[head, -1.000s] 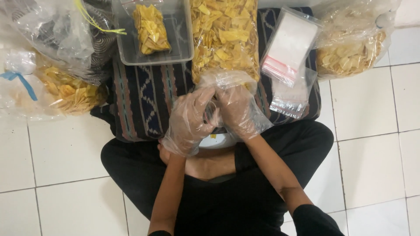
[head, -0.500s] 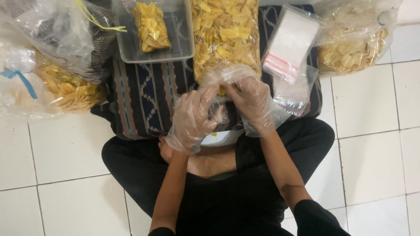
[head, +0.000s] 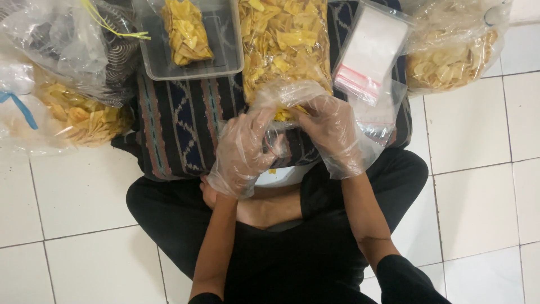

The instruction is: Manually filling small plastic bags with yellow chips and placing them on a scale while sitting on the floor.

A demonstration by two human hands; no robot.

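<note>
The white tiled floor (head: 478, 186) fills the frame, and a person sits cross-legged on it in black trousers. Ahead of the knees lies a dark patterned cloth (head: 185, 124), the landmark for all that follows.

On the cloth's far middle stands the large clear bag of yellow chips (head: 284, 42), the biggest item there, its mouth turned toward the person. Off the cloth's left edge rests a knotted bag of chips with a blue tie (head: 79, 115), and behind that a crumpled clear bag with a yellow string (head: 67, 39). Off the cloth's right far corner sits another clear bag of paler chips (head: 453, 56). On the cloth's far left part is a grey tray (head: 225, 62) holding a small filled packet of chips (head: 185, 31). On the cloth's right side lies a stack of small empty zip pouches (head: 368, 53), with a few loose ones just nearer.

Both hands wear loose clear plastic gloves and meet over the cloth's near middle, right at the large bag's mouth. The left hand (head: 244, 149) has its grip curled around a small clear pouch (head: 277, 141). The right hand (head: 334, 132) touches the large bag's open rim, fingers bent in at the mouth; whether its grip pinches chips I cannot tell.
</note>
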